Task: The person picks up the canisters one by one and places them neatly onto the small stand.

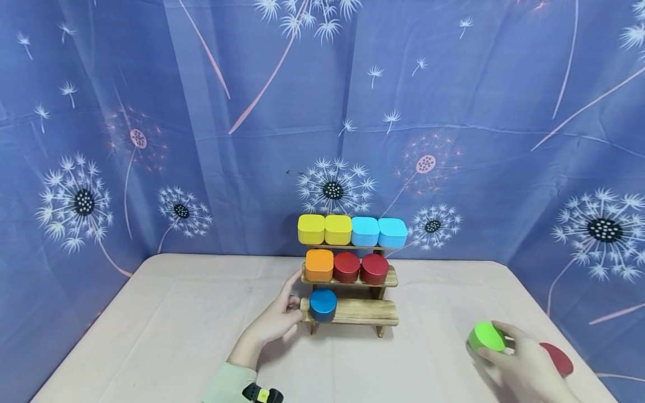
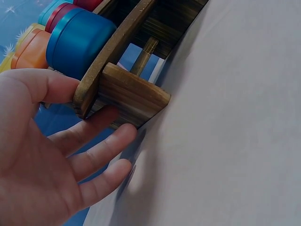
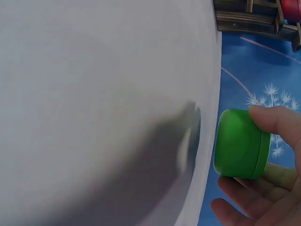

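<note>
A three-tier wooden display stand (image 1: 353, 311) stands mid-table. My left hand (image 1: 274, 320) is at its left end; in the left wrist view the thumb and index finger (image 2: 89, 129) pinch the bottom board's end, the other fingers spread loosely. Beside the thumb, a round dark blue tin (image 1: 323, 305) sits at the left of the bottom tier. Over at the right, my right hand (image 1: 524, 358) holds a bright green lidded tin (image 1: 487, 337) between thumb and fingers. The right wrist view shows this green tin (image 3: 240, 143) held above the table.
The middle tier carries an orange tin (image 1: 319, 265) and two red round tins (image 1: 346, 267). On the top tier stand two yellow tins (image 1: 311, 229) and two light blue tins (image 1: 392, 233). A red tin (image 1: 557, 359) lies partly behind the right hand. Patterned blue cloth (image 1: 262, 168) surrounds the table.
</note>
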